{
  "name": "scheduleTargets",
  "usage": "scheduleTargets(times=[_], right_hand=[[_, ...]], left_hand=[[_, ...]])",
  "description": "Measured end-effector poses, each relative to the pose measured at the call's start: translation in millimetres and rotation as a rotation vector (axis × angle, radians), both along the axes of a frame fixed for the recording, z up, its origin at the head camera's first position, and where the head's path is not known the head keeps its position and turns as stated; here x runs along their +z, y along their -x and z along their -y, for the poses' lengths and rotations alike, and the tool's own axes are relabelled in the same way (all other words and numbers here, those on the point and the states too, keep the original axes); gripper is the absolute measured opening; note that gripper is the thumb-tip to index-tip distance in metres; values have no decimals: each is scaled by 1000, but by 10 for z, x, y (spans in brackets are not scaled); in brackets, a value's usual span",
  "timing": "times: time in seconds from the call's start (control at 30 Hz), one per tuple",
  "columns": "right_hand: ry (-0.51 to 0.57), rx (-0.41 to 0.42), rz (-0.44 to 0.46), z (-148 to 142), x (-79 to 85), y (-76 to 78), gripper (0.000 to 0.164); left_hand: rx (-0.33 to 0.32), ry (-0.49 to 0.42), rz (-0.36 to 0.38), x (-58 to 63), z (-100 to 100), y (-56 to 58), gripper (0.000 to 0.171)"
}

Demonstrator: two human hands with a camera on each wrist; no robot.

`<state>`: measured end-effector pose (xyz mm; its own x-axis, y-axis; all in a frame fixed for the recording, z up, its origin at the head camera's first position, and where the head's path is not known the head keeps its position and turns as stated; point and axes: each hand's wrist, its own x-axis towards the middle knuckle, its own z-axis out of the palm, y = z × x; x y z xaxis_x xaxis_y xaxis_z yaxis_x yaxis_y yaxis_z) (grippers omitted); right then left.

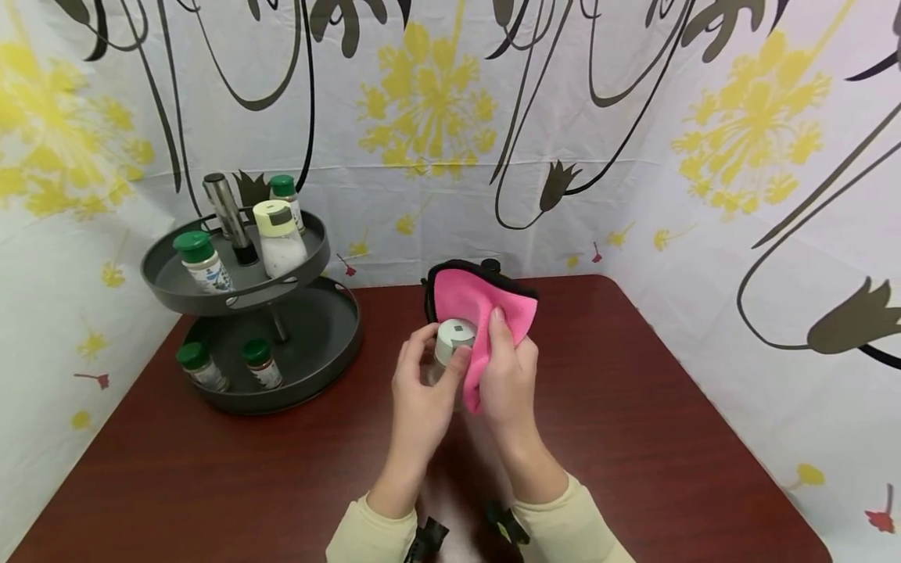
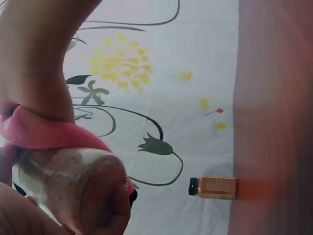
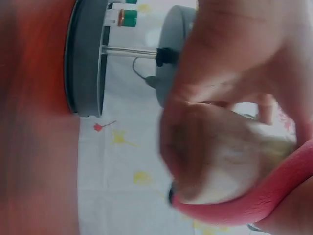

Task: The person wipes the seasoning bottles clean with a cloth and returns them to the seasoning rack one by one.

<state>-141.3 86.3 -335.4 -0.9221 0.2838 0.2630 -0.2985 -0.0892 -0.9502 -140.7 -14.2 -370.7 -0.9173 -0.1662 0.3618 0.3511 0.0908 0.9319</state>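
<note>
In the head view, find the shaker jar (image 1: 450, 338) just off centre toward 6 o'clock, raised above the worktop (image 1: 633, 438) with pale lid uppermost. See left hand (image 1: 422, 391) curled round it from about 8 o'clock, and right hand (image 1: 508, 383) pinching the pink cloth (image 1: 468, 295) against the jar's 3 o'clock side. Note the two-tier stand (image 1: 303, 344) between 9 and 10 o'clock from both hands, with green-capped bottles (image 1: 209, 270) on it. Judge the step in hand, most likely, to be wiping the jar; for a good result, steady with the left and draw the cloth round with the right. In the left wrist view, look to 8 o'clock for the jar's base, with cloth along its upper edge. Spot an orange bottle (image 2: 217, 188) toward 5 o'clock, upright on the worktop and well apart; best to avoid brushing it with loose cloth. In the right wrist view, look to 4 o'clock for the jar, blurred, with cloth hugging its lower side. Press evenly, turn the jar in small steps to reach the covered glass-like wall, and avoid loosening both grips together.
</note>
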Motion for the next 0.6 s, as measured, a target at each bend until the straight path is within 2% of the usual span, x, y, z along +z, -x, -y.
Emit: scheduleTargets(times=[0.07,0.17,0.23,0.3,0.37,0.47,0.6], right_hand=[[-7,0,-12,35,-87,-2,59],[-14,29,21,86,-301,-1,74],[-16,49,55,95,-417,11,80],[-24,62,87,83,-460,25,81],[-20,75,111,60,-426,43,76],[-10,80,106,24,-272,57,65],[6,19,23,-2,-36,55,55]], left_hand=[[19,-7,-18,18,20,4,43],[39,-22,-32,53,68,15,43],[37,-30,-25,60,94,29,44],[27,-29,-8,52,107,43,44],[15,-23,13,31,107,59,45],[4,-6,43,-7,92,72,45],[9,21,35,-42,64,75,44]])
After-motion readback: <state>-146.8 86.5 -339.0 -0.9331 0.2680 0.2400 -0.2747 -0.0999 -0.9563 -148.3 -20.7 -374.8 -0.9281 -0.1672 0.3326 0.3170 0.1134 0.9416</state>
